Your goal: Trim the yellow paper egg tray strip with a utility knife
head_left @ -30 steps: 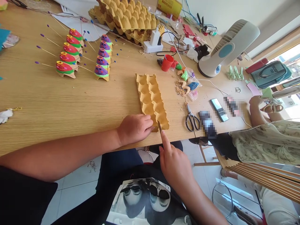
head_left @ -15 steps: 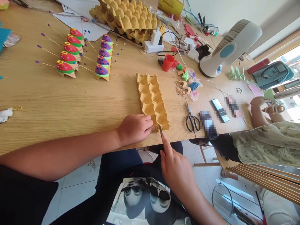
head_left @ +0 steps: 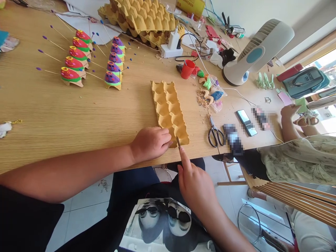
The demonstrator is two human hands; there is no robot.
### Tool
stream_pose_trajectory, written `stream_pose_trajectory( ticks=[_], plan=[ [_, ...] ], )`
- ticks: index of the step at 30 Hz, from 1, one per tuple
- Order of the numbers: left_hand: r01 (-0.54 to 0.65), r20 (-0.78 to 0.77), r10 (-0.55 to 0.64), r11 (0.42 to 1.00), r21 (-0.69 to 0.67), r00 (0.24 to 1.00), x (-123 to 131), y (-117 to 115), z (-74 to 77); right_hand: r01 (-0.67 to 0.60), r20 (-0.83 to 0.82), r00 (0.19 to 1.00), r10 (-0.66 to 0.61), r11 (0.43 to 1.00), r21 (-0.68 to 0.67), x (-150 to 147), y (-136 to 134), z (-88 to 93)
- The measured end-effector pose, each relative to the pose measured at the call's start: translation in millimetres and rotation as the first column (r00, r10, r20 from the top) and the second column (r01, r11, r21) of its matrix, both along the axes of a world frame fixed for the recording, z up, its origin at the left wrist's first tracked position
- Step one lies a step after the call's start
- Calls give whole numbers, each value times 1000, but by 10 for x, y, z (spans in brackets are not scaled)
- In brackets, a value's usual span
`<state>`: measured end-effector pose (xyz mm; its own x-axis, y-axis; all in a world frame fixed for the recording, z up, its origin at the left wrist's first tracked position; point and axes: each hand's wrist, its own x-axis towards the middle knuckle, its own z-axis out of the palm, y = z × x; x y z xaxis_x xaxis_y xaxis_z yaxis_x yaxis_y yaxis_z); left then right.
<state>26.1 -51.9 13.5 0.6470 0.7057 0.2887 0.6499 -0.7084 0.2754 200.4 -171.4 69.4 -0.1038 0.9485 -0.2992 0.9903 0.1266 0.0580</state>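
the egg carton strip [head_left: 169, 110] lies flat on the wooden table [head_left: 78, 115], two cups wide, its long side running away from the person and its near end at the table's edge. the left hand [head_left: 151, 142] sits at the strip's near left corner, fingers curled in and fingertips pressed on the cardboard, pinning it down. the right hand [head_left: 195, 187] is just off the strip's near end, below the table edge, closed around a thin blade [head_left: 179, 142] with the index finger laid along it. it looks like a small craft knife, though the handle is hidden in the fist. the tip touches the strip's near edge between its two cups. scissors [head_left: 215, 133] lie just right of the strip, a red cup [head_left: 187, 69] beyond its far right corner, and painted carton figures [head_left: 75, 59] well off to its far left
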Motion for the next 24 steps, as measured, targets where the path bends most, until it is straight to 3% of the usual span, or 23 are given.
stream_pose_trajectory(
  ticks=[3, 9, 15, 21, 24],
  plan=[
    [7, 7, -7, 1000, -2, 1000, -2, 3, 1, 9, 28, 1000, -9, 1000, -9, -41, 87, 21],
    [-6, 23, 7, 1000, -23, 1000, -5, -9, -5, -32, -9, 999, 31, 999, -21, 45, -51, 66],
    [5, 22, -5, 1000, -21, 1000, -7, 0, -3, -12, 10, 1000, 12, 1000, -4, -25, 78, 34],
    [-5, 15, 5, 1000, 3, 1000, -5, -13, -11, -13, 44, 999, 15, 999, -32, -16, -40, 70],
    [4, 14, -4, 1000, 13, 1000, -2, -10, -16, -7, 47, 999, 8, 1000, -8, -51, 34, 51]
  ],
)
